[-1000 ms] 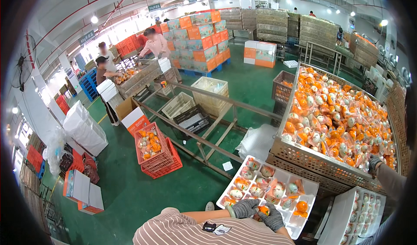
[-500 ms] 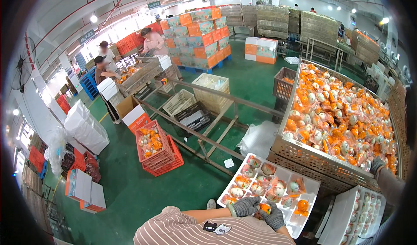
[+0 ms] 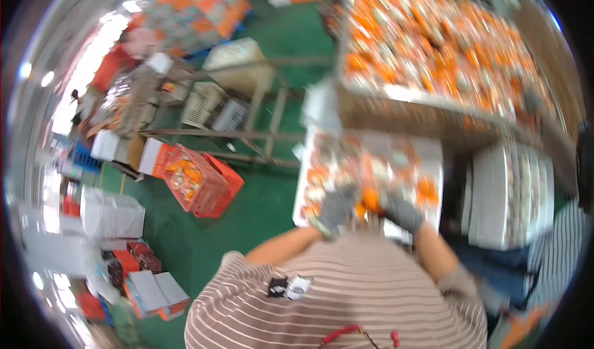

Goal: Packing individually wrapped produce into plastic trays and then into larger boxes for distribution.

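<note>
My gray-gloved left hand (image 3: 339, 207) and right hand (image 3: 401, 212) close around an orange wrapped round item (image 3: 370, 198) over the near part of a white compartment tray (image 3: 435, 207). The tray holds several pale and orange wrapped, egg-like items. Motion blur softens their outlines and my fingertips. Above the tray, a perforated metal bin (image 3: 396, 119) is heaped with similar wrapped items. A second white tray stack (image 3: 489, 207) with filled compartments stands to the right.
A co-worker's gloved hand (image 3: 532, 102) is at the bin's right edge; striped clothing (image 3: 557, 256) shows below. An empty metal frame (image 3: 272, 145), red crates (image 3: 216, 200), cartons (image 3: 148, 290) and wrapped white stacks (image 3: 111, 219) stand leftward. More people and pallet boxes (image 3: 198, 12) are beyond.
My view has tilted down sharply, so the room sits higher in the picture and more of my shirt shows. Both hands remain together at the tray, now blurred.
</note>
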Demonstrator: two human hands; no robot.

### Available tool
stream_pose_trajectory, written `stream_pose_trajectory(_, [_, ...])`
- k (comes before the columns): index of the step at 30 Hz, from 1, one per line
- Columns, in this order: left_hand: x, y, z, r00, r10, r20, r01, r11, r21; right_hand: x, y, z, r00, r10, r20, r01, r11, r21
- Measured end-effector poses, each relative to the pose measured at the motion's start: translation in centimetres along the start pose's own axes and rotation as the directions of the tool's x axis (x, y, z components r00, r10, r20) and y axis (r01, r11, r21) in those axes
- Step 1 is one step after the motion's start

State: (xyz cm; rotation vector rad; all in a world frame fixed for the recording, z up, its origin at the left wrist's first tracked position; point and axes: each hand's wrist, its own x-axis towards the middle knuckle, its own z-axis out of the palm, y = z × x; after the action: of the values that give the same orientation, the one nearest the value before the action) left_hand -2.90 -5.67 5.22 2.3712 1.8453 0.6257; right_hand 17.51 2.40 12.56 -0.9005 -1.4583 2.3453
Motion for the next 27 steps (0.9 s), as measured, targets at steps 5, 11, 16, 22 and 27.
stream_pose_trajectory(5, [5.5,3.6,-3.6,0.723,-0.532,0.440,0.567,0.093,-0.818,1.3,0.0,-2.4,0.913,-0.379,-0.148,0.231,0.782,-0.580])
stream_pose_trajectory(11, [3.1,4.2,-1.9,0.571,-0.208,0.794,0.806,0.325,-0.494,0.3,-1.1,-3.0,0.990,-0.048,0.136,0.144,0.312,-0.939])
stream_pose_trajectory(16, [0.5,1.3,-0.8,0.765,-0.307,0.565,0.594,0.674,-0.438,3.6,4.5,-2.3,0.934,-0.222,0.279,0.272,-0.060,-0.960])
stream_pose_trajectory(22, [-0.9,-0.4,-1.9,0.784,-0.341,0.519,0.616,0.536,-0.577,3.0,5.2,-3.5,0.929,-0.247,0.276,0.294,0.042,-0.955])
stream_pose_trajectory(27, [1.0,0.3,-2.1,0.811,-0.429,0.397,0.583,0.640,-0.501,3.6,7.2,-4.4,0.835,-0.418,0.359,0.361,-0.077,-0.929])
